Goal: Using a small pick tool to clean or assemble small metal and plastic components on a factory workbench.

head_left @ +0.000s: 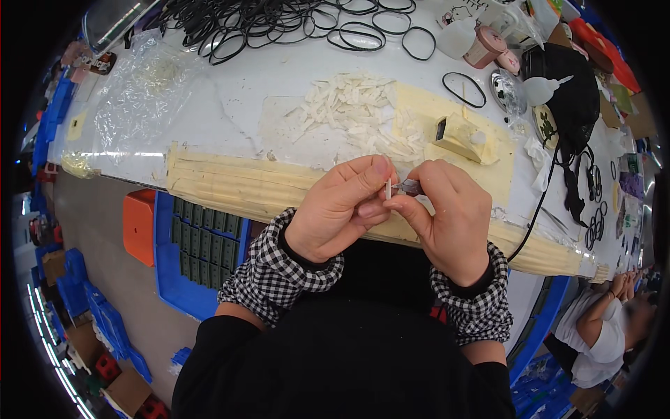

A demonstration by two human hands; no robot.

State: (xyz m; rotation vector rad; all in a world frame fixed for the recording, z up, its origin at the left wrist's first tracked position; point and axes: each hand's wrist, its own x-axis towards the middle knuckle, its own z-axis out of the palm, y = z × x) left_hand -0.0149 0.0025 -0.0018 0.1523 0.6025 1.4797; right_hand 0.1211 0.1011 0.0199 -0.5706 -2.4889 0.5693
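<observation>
My left hand and my right hand meet above the table's front edge. Between the left thumb and fingers I pinch a small white strip, standing upright. The right thumb and fingers are closed on a small grey, shiny piece whose narrow tip points at the strip; I cannot tell its exact kind. Just beyond my hands lies a loose pile of white strips. Right of the pile, a block wrapped in yellow tape rests on a yellow sheet.
Many black rubber bands heap at the back, with a single band nearer. Clear plastic bags lie left. Bottles, a pink jar and a black bag crowd the right. A blue crate stands below; another person sits right.
</observation>
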